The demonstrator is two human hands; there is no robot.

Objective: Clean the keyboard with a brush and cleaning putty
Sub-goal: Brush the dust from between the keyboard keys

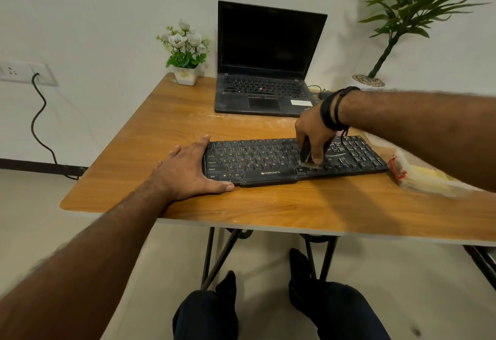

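Right hand [312, 135] pinches the brush [306, 153], bristles down mid-right on the Zebronics keyboard [257, 161]; long axis runs left-right, left hand [188, 170] flat, bracing its left end.

Wooden folding table [166, 135], dusty. On it: black keyboard [268, 162] near front edge, open laptop [264, 93] behind, flower pot [185, 75] back left, plastic bag [421, 176] right.

Soft even light, blurred warped edges
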